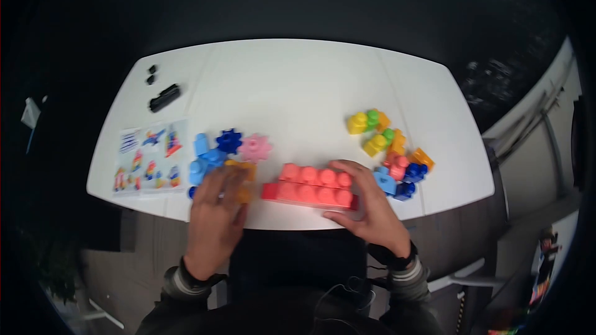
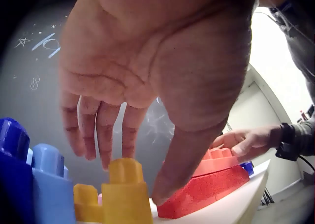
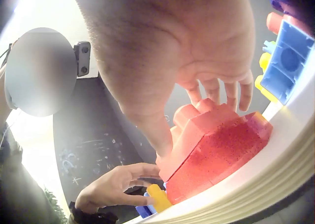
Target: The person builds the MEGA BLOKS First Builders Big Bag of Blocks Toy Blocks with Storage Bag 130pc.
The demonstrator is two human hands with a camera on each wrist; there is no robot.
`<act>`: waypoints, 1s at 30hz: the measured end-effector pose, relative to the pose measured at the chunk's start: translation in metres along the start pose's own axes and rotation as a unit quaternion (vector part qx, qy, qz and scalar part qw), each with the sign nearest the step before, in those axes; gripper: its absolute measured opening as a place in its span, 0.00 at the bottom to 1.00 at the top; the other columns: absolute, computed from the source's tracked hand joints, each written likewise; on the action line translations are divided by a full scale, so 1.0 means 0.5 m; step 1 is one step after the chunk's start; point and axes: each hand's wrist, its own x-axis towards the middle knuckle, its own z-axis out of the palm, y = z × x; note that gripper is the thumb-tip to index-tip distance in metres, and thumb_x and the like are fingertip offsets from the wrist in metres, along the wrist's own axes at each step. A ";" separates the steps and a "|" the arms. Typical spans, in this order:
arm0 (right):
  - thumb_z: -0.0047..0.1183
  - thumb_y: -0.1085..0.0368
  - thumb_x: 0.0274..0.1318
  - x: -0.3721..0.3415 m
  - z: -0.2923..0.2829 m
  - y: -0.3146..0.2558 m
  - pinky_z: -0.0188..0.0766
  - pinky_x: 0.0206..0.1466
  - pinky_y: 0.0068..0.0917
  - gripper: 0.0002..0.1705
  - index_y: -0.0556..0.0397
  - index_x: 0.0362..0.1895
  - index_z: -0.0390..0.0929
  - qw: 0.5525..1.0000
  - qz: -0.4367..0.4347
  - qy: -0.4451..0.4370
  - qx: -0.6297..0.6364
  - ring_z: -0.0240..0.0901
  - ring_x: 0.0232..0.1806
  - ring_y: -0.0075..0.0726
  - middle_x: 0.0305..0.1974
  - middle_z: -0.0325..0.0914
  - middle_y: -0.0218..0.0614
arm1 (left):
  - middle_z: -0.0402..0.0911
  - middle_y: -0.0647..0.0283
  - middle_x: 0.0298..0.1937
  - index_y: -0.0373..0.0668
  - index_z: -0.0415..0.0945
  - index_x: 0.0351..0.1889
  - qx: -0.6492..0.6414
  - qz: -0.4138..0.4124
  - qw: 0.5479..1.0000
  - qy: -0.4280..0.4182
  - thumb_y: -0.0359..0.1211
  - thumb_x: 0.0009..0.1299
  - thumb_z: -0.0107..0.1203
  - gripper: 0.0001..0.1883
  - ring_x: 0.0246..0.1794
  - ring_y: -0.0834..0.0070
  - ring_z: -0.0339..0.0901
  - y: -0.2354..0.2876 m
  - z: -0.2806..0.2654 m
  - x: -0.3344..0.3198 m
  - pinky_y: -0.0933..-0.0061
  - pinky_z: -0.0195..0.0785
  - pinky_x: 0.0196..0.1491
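Note:
My left hand [image 1: 217, 201] is above an orange building block [image 2: 128, 199] at the table's front. In the left wrist view its fingers hang loosely behind the block's peg, with the thumb spread to the right side. My right hand [image 1: 371, 208] spans the right end of a long coral block [image 1: 315, 193] with two rows of studs. Its thumb lies along the near side and its fingers along the far side. Beneath the coral block is a darker red base [image 3: 216, 165], whose sloped end shows in the right wrist view.
Blue blocks [image 1: 200, 144], a dark blue gear [image 1: 229, 141] and a pink gear [image 1: 256, 147] lie near my left hand. Right of the coral block are yellow blocks [image 1: 375, 144] and a light blue block [image 1: 385, 181]. A picture sheet [image 1: 149, 158] and a black object [image 1: 164, 97] lie left.

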 end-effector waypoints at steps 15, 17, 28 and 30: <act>0.68 0.66 0.78 -0.069 -0.208 0.060 0.69 0.84 0.53 0.22 0.55 0.72 0.85 0.917 0.097 0.227 -0.315 0.77 0.79 0.63 0.73 0.85 0.49 | 0.86 0.57 0.65 0.40 0.89 0.64 0.037 0.001 0.998 0.049 0.24 0.72 0.73 0.21 0.74 0.51 0.81 -0.027 0.079 0.024 0.47 0.72 0.78; 0.66 0.68 0.79 -0.077 -0.224 0.096 0.73 0.83 0.51 0.21 0.55 0.71 0.86 0.901 0.120 0.241 -0.340 0.80 0.77 0.62 0.72 0.87 0.49 | 0.86 0.57 0.65 0.40 0.89 0.62 0.026 0.008 0.998 0.054 0.23 0.73 0.72 0.19 0.75 0.50 0.81 -0.024 0.077 0.026 0.47 0.73 0.77; 0.74 0.66 0.70 0.046 -0.274 0.166 0.85 0.67 0.49 0.31 0.54 0.75 0.85 0.963 0.191 0.011 -0.191 0.91 0.61 0.66 0.62 0.93 0.57 | 0.85 0.49 0.72 0.38 0.73 0.82 -0.212 0.065 0.975 0.025 0.06 0.71 0.59 0.39 0.80 0.42 0.79 0.042 0.012 0.063 0.47 0.74 0.81; 0.78 0.64 0.68 0.056 -0.278 0.220 0.85 0.69 0.46 0.33 0.54 0.75 0.85 0.962 0.164 0.002 -0.219 0.92 0.63 0.60 0.63 0.94 0.54 | 0.85 0.50 0.71 0.39 0.70 0.87 -0.209 0.105 0.972 -0.017 0.04 0.70 0.56 0.45 0.79 0.44 0.78 0.048 0.004 0.076 0.52 0.76 0.80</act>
